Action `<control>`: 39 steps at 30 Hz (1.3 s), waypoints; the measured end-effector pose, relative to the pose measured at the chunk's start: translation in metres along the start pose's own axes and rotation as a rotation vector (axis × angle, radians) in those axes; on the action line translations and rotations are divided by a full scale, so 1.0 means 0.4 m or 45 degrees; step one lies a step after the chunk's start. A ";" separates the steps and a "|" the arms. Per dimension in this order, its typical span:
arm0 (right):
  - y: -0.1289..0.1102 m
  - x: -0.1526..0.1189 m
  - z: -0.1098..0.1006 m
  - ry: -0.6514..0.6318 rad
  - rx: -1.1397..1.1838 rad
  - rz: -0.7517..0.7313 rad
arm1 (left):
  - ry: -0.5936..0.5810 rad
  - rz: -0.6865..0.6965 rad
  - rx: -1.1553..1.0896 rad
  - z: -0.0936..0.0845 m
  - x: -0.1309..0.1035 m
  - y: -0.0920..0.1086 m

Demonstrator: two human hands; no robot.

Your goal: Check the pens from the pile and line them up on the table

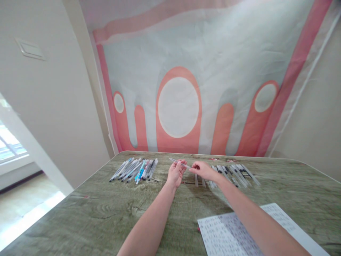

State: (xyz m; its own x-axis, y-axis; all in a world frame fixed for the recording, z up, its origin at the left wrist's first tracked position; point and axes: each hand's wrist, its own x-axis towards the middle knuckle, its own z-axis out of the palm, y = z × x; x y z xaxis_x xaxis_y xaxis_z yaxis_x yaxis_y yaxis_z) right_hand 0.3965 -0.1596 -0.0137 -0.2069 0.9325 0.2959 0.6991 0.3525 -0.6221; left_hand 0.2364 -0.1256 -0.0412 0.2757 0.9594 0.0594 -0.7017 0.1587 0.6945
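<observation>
Two hands: left hand (174,175) and right hand (204,170) pinch one clear pen (174,160) at the fingertips, above the desk (106,213).
Pen: could slip, its barrel thin and lightly gripped.
Right pens (243,175): could scatter, nudged by the low wrist.
Pen groups: two, the right pens and left pens (140,172); overlap prevents exact counts.
Printed sheet (223,234): one.

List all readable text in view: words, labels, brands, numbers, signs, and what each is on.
None can be read.
Paper sheet: rows of small dark marks, too blurred to read.
Left pen group and right pen group: too small to make out any lettering.
Wall hanging: shapes only, no text visible.
</observation>
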 end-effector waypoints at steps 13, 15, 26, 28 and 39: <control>-0.013 -0.004 -0.006 -0.028 0.072 0.050 | 0.003 0.005 -0.029 -0.010 0.004 -0.004; -0.012 -0.003 -0.005 -0.093 0.098 0.056 | 0.008 0.006 -0.026 -0.011 0.003 -0.003; -0.009 -0.002 -0.001 -0.106 0.234 0.108 | 0.097 0.009 -0.018 -0.005 0.003 0.001; -0.010 -0.002 0.000 -0.147 0.287 0.112 | 0.103 0.015 -0.018 -0.004 0.003 0.002; -0.007 -0.003 0.003 -0.171 0.372 0.145 | 0.138 0.027 -0.010 -0.006 0.004 -0.001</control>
State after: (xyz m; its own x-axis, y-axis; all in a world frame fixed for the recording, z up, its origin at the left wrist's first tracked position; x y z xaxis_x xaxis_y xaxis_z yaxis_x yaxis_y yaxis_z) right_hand 0.3942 -0.1617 -0.0132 -0.2409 0.9623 0.1263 0.5010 0.2348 -0.8330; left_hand 0.2353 -0.1235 -0.0431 0.1884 0.9821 -0.0045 -0.7117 0.1397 0.6884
